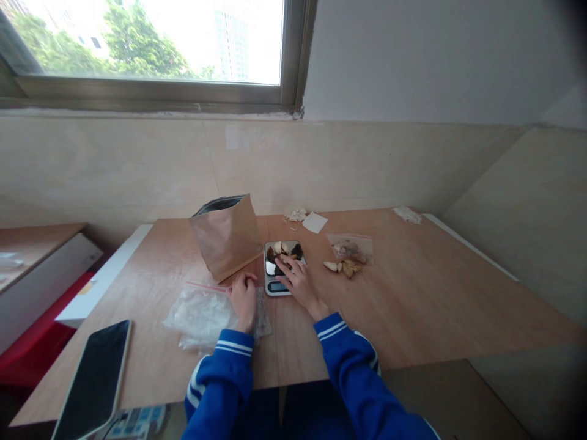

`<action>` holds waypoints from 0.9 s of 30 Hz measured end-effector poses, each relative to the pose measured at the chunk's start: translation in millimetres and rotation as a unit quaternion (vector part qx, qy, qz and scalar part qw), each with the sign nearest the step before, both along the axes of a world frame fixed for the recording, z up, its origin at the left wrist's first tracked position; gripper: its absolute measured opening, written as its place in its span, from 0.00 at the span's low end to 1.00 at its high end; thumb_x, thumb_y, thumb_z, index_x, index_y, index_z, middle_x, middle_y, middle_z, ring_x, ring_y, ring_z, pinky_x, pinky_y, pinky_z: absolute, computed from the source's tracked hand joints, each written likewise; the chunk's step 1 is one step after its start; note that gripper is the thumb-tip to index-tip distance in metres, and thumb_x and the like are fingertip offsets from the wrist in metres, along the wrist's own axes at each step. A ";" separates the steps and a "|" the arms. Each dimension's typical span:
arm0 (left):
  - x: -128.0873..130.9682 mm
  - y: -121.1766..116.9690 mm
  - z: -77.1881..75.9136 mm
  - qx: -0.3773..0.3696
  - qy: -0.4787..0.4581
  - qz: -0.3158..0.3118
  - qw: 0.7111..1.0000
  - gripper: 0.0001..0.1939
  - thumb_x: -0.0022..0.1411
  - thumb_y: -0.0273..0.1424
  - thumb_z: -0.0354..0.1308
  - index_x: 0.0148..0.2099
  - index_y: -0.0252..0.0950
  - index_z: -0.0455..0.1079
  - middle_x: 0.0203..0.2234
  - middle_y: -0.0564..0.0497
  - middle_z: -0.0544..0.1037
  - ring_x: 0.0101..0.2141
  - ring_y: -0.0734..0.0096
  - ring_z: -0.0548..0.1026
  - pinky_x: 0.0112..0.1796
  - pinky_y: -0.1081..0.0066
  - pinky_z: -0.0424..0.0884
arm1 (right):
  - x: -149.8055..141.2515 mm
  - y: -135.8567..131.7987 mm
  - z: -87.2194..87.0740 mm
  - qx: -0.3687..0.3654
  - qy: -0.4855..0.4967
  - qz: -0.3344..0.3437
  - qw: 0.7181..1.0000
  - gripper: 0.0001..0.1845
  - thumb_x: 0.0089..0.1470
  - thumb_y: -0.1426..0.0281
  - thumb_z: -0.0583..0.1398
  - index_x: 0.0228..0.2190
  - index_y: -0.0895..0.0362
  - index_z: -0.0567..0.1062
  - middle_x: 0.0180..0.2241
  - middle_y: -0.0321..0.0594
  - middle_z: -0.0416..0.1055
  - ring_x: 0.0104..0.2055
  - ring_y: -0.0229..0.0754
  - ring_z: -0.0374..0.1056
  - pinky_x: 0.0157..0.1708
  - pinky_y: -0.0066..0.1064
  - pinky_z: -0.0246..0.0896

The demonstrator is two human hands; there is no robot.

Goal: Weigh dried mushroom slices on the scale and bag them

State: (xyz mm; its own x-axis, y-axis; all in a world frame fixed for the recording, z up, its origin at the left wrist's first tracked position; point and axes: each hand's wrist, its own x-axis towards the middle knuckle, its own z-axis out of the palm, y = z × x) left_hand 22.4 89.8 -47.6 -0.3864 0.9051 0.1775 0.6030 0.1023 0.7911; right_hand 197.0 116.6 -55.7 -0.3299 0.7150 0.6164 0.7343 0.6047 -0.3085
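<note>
A small kitchen scale (278, 267) with a shiny platform sits in the middle of the wooden table (426, 293), with several light and dark pieces on it. My right hand (298, 282) lies over the scale's front, fingers reaching onto the pieces on the platform. My left hand (243, 297) rests curled on a pile of clear plastic bags (202, 315) just left of the scale. An upright brown paper bag (228, 235) stands open behind my left hand.
A clear zip bag (352, 247) with contents and several loose pieces (342, 266) lie right of the scale. White scraps (306, 219) lie near the wall, another scrap (407, 214) at far right. A dark phone (94, 380) lies at the front left.
</note>
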 end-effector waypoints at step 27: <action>-3.1 0.7 -4.2 0.013 -0.034 0.008 0.999 0.12 0.58 0.26 0.44 0.31 0.38 0.69 0.33 0.50 0.78 0.40 0.63 0.73 0.49 0.59 0.56 | 24.9 -2.6 -2.1 0.019 0.241 -0.162 0.957 0.16 0.65 0.69 0.46 0.35 0.56 0.72 0.37 0.44 0.65 0.44 0.45 0.62 0.48 0.41 0.56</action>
